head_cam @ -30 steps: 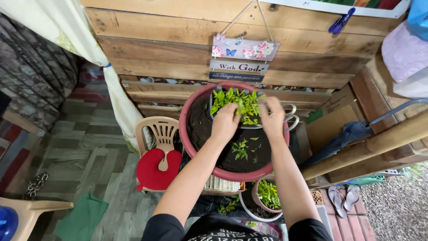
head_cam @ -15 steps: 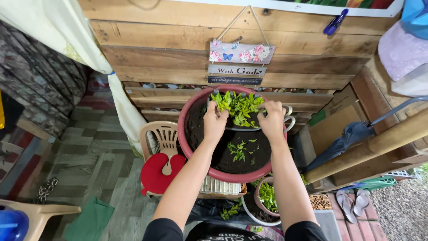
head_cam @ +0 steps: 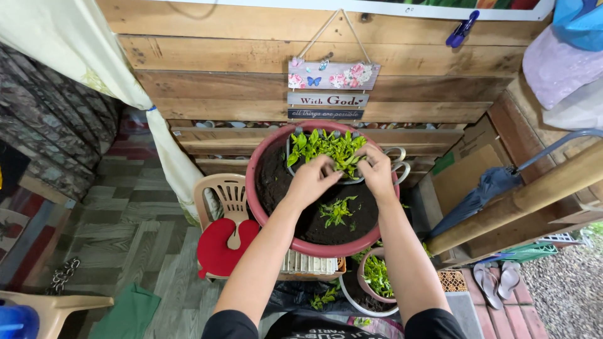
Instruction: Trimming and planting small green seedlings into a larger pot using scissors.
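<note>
Left hand point(head_cam: 312, 181) and right hand point(head_cam: 375, 171), fingers curled among the seedling clump point(head_cam: 326, 145), work just beyond the soil basin point(head_cam: 276, 157) centre; actual hold unclear.

left hand point(head_cam: 312, 181), right hand point(head_cam: 375, 171), fingers curled

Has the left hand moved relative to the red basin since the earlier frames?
Yes. The left hand shifted right across the red basin, toward the seedlings.

The round red plastic basin point(head_cam: 259, 169) looks smooth and matt, filled with dark crumbly soil point(head_cam: 326, 229). The brown plank wall point(head_cam: 220, 69) is rough unpainted wood. The beige plastic chair point(head_cam: 229, 194) looks smooth.
</note>
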